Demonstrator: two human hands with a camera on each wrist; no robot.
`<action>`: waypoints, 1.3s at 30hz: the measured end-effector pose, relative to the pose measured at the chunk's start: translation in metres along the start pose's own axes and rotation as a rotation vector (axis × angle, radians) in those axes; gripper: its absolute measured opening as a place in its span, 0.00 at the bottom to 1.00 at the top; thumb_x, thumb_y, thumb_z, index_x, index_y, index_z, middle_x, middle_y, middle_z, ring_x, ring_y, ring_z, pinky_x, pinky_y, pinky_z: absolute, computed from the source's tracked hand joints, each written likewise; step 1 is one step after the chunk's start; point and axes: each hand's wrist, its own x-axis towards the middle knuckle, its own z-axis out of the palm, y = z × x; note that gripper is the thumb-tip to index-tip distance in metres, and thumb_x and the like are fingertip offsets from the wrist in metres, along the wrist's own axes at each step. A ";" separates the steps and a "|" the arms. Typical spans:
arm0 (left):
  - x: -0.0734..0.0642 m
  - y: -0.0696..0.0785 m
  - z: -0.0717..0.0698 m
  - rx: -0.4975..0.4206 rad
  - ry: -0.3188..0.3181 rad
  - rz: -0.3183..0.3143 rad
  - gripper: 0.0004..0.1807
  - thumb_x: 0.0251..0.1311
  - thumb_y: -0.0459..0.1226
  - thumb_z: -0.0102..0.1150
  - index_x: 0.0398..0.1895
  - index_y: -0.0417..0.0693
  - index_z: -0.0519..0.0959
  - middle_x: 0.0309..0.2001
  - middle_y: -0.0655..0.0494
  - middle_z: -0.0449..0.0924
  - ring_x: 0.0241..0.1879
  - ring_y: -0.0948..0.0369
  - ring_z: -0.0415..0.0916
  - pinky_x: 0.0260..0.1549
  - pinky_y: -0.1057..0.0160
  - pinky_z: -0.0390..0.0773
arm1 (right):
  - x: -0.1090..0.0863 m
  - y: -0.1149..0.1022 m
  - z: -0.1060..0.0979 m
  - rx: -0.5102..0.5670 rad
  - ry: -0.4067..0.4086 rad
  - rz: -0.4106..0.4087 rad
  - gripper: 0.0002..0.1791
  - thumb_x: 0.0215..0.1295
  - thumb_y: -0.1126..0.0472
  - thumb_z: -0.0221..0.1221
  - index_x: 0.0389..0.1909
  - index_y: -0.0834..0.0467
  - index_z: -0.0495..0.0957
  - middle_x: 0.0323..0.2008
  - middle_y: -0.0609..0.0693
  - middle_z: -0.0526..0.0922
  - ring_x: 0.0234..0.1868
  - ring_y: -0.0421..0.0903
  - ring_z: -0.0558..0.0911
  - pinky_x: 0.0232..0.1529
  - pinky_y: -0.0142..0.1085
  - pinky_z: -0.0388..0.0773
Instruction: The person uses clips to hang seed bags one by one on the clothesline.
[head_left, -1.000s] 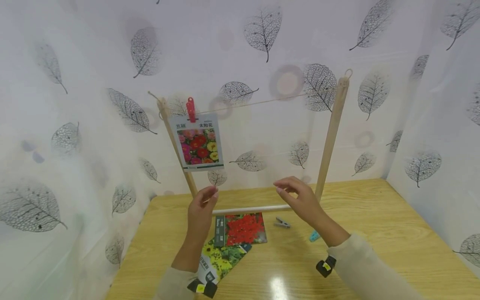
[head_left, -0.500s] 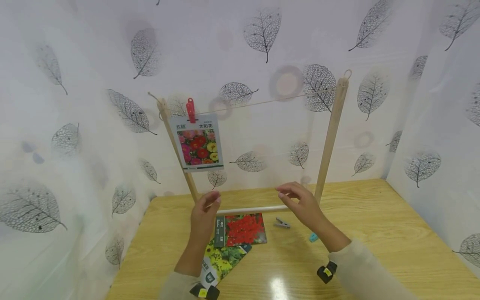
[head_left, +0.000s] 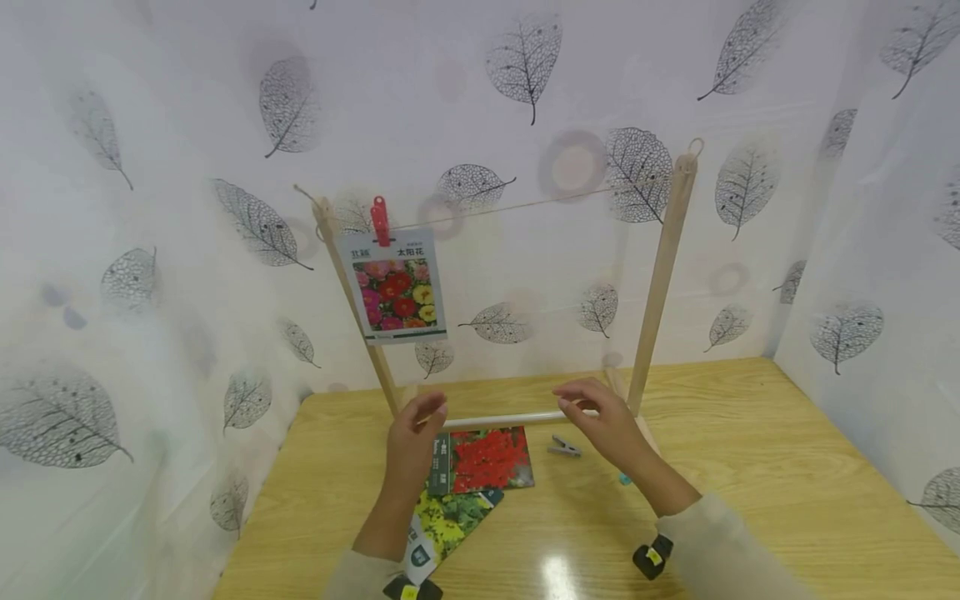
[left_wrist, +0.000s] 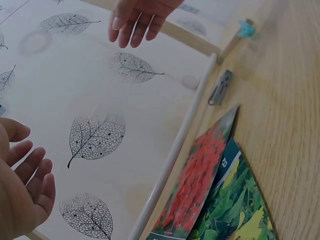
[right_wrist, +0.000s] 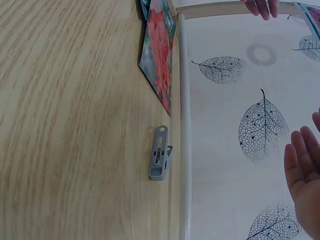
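Note:
My left hand (head_left: 411,437) hovers with loosely bent fingers and holds nothing, beside a packet with red flowers (head_left: 491,460). Partly under that one lies a packet with yellow flowers (head_left: 456,518). My right hand (head_left: 606,423) hangs in the air too, its fingers relaxed, near the frame's right post. A grey clothespin (head_left: 564,447) rests on the table between the hands. The teal clothespin (left_wrist: 245,28) is mostly hidden behind the right forearm in the head view. From the string, a red clothespin (head_left: 380,221) holds up a packet with mixed flowers (head_left: 397,292).
A wooden frame stands on the table (head_left: 765,500), with a left post (head_left: 382,371), a right post (head_left: 663,275) and a string (head_left: 525,203) between their tops. A white bar (head_left: 510,419) joins the posts low down. Leaf-patterned sheeting (head_left: 480,83) surrounds the table.
Both hands have sunk slightly, the left one also drifting a little right. The right forearm now covers more of the teal clothespin. The packets and the grey clothespin have stayed put.

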 end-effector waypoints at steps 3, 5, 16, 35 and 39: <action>-0.001 -0.002 0.000 0.003 -0.008 -0.003 0.16 0.68 0.43 0.62 0.56 0.50 0.81 0.57 0.53 0.83 0.56 0.60 0.78 0.52 0.73 0.77 | -0.002 0.004 0.001 -0.012 0.000 0.007 0.12 0.74 0.57 0.59 0.53 0.55 0.82 0.52 0.48 0.84 0.51 0.36 0.81 0.53 0.33 0.82; -0.002 -0.003 0.001 0.000 -0.014 -0.002 0.17 0.69 0.43 0.62 0.56 0.48 0.81 0.57 0.52 0.83 0.56 0.60 0.78 0.52 0.73 0.77 | -0.003 0.006 0.002 -0.013 0.003 0.005 0.12 0.74 0.58 0.59 0.53 0.54 0.82 0.51 0.49 0.84 0.51 0.37 0.81 0.53 0.32 0.81; -0.006 -0.013 0.004 -0.018 -0.051 -0.058 0.17 0.68 0.41 0.62 0.58 0.47 0.80 0.57 0.50 0.82 0.55 0.56 0.79 0.52 0.69 0.80 | -0.013 0.018 0.010 -0.018 0.007 -0.010 0.12 0.74 0.60 0.58 0.53 0.56 0.82 0.51 0.50 0.84 0.50 0.41 0.82 0.51 0.32 0.82; -0.011 -0.031 0.011 0.023 -0.119 -0.096 0.15 0.67 0.41 0.63 0.55 0.49 0.81 0.57 0.48 0.82 0.55 0.58 0.79 0.51 0.66 0.80 | -0.030 0.037 0.023 0.039 -0.040 0.083 0.12 0.74 0.59 0.59 0.53 0.57 0.81 0.53 0.55 0.82 0.52 0.52 0.82 0.51 0.35 0.82; -0.013 -0.033 0.013 0.035 -0.150 -0.110 0.18 0.68 0.41 0.62 0.58 0.45 0.80 0.58 0.45 0.81 0.53 0.57 0.80 0.51 0.60 0.82 | -0.033 0.039 0.025 0.040 -0.051 0.100 0.13 0.73 0.61 0.59 0.55 0.57 0.80 0.55 0.56 0.81 0.54 0.55 0.82 0.52 0.36 0.82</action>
